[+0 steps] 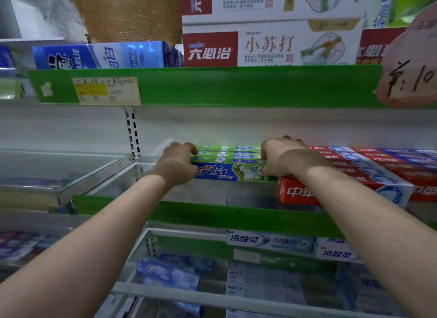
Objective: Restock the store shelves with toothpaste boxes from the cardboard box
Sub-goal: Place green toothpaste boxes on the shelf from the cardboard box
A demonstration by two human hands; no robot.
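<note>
Reaching past the green front rail (212, 214) of the middle shelf (208, 191), we have both hands on the green Crest boxes (224, 171). Left hand (178, 164) curls round their left end; right hand (281, 158) grips the right end, curled over the top. Boxes lie flat, several deep front to back, set back from the front edge, right end touching the red boxes (369, 175), whose front sits nearer the rail. Step in hand, we judge: squaring the group. To do it well we squeeze both ends evenly, slide all together, labels facing out, no crushed corners, tight against the red boxes. Bare shelf toward the left edge can take more. Cardboard box not in view.
</note>
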